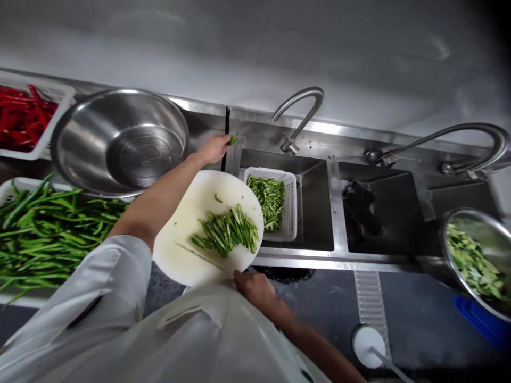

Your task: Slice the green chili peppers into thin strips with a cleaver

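My left hand [215,149] reaches past the far edge of the round white cutting board [179,223], fingers closed on a small green pepper piece [233,140]. Close to my body, my right hand [257,290] grips a knife [205,258]; its blade lies low over the near part of the board, seen almost edge-on. Sliced green peppers [227,231] are heaped on the board's right half, just beyond the blade. A few tiny scraps lie apart from the heap. The knife's handle is mostly hidden in my fist.
A white basket [293,207] of cut green peppers sits in the sink right of the board. Left are a large steel bowl [143,154], whole green peppers [48,234] and a basket of red peppers [24,114]. Curved faucets [315,98] rise behind the sinks. Another metal bowl [449,255] stands far right.
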Demonstrator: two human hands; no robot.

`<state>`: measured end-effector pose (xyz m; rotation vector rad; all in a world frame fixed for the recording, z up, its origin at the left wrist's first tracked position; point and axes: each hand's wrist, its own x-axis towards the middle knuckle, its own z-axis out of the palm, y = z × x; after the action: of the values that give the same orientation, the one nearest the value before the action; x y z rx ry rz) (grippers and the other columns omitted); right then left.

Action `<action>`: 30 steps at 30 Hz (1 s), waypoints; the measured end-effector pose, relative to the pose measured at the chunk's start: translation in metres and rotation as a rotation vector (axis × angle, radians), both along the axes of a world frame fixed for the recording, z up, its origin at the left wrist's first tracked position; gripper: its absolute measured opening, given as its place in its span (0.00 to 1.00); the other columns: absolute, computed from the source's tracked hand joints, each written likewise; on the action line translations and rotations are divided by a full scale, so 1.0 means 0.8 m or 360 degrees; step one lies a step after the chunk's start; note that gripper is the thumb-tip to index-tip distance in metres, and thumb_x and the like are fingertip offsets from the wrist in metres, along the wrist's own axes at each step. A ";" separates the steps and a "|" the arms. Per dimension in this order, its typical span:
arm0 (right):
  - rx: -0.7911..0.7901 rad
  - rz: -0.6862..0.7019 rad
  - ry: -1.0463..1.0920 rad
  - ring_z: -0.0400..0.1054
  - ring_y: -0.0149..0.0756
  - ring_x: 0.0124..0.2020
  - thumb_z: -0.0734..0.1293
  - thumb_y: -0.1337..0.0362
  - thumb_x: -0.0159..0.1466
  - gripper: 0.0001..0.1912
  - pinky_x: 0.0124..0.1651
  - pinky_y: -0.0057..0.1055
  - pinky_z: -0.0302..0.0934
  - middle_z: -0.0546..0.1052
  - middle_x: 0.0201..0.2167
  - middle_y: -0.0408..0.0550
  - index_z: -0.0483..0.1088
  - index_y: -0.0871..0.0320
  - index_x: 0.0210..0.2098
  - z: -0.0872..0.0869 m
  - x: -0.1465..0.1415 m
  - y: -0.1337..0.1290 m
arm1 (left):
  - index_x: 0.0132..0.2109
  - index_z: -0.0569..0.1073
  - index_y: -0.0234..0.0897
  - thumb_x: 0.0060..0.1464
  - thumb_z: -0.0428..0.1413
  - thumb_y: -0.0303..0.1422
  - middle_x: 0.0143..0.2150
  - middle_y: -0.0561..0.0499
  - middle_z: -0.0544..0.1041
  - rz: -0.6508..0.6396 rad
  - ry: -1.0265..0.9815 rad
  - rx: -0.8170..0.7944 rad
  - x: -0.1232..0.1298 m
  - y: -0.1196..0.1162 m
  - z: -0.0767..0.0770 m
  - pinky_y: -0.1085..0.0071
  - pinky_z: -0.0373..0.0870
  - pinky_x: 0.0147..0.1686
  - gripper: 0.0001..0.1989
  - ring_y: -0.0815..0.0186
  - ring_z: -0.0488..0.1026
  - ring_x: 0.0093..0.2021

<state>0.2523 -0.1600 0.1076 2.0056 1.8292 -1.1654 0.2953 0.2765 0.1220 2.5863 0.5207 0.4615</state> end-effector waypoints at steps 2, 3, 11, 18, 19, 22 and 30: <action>-0.0047 -0.0086 -0.0012 0.82 0.42 0.41 0.56 0.57 0.79 0.17 0.39 0.29 0.66 0.85 0.41 0.54 0.71 0.52 0.59 0.004 0.002 0.010 | 0.48 0.76 0.32 0.70 0.51 0.27 0.46 0.45 0.78 0.0008 -0.0029 0.0074 -0.021 -0.017 0.053 0.63 0.74 0.53 0.09 0.62 0.77 0.49; -0.0066 -0.0143 -0.0013 0.81 0.43 0.41 0.56 0.56 0.79 0.17 0.40 0.30 0.66 0.85 0.41 0.54 0.71 0.52 0.59 0.004 0.004 0.015 | 0.51 0.76 0.31 0.73 0.49 0.29 0.48 0.44 0.77 -0.0025 -0.0138 0.0189 -0.041 -0.028 0.080 0.62 0.74 0.54 0.11 0.61 0.76 0.51; 0.0245 -0.0511 0.0097 0.77 0.39 0.43 0.62 0.59 0.77 0.13 0.47 0.30 0.64 0.84 0.44 0.53 0.76 0.58 0.50 -0.026 0.110 0.026 | 0.63 0.77 0.45 0.73 0.50 0.39 0.44 0.46 0.77 -0.0022 -0.0227 0.0311 -0.280 -0.161 0.075 0.61 0.77 0.45 0.18 0.59 0.76 0.44; 0.0219 -0.1023 0.0342 0.61 0.31 0.16 0.60 0.59 0.76 0.13 0.27 0.27 0.57 0.66 0.16 0.34 0.71 0.60 0.49 -0.026 0.239 0.047 | 0.58 0.81 0.44 0.67 0.49 0.26 0.51 0.42 0.83 0.0045 0.0499 0.0032 -0.347 -0.316 -0.084 0.54 0.73 0.53 0.21 0.52 0.76 0.51; 0.0266 -0.1047 0.0328 0.61 0.31 0.16 0.61 0.60 0.76 0.12 0.27 0.27 0.57 0.65 0.16 0.34 0.71 0.60 0.49 -0.022 0.242 0.050 | 0.59 0.81 0.45 0.67 0.49 0.26 0.53 0.42 0.83 0.0063 0.0545 0.0039 -0.346 -0.331 -0.092 0.52 0.71 0.55 0.22 0.51 0.75 0.54; 0.0378 -0.1055 0.0212 0.62 0.31 0.17 0.60 0.61 0.76 0.11 0.28 0.27 0.59 0.68 0.18 0.36 0.70 0.60 0.48 -0.008 0.212 0.054 | 0.60 0.80 0.47 0.66 0.48 0.25 0.56 0.41 0.82 0.0138 0.0561 0.0070 -0.345 -0.363 -0.102 0.49 0.69 0.58 0.24 0.49 0.73 0.58; 0.0196 -0.0663 0.0667 0.65 0.27 0.18 0.62 0.58 0.76 0.10 0.27 0.24 0.60 0.76 0.28 0.40 0.71 0.57 0.45 -0.025 0.013 0.077 | 0.63 0.78 0.47 0.61 0.50 0.20 0.60 0.41 0.78 0.0121 0.0550 0.0115 -0.383 -0.397 -0.113 0.51 0.69 0.59 0.29 0.49 0.70 0.62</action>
<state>0.2628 -0.0987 0.0877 2.4421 1.7290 -1.7410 -0.0114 -0.0410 0.0314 2.7371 0.7315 0.0542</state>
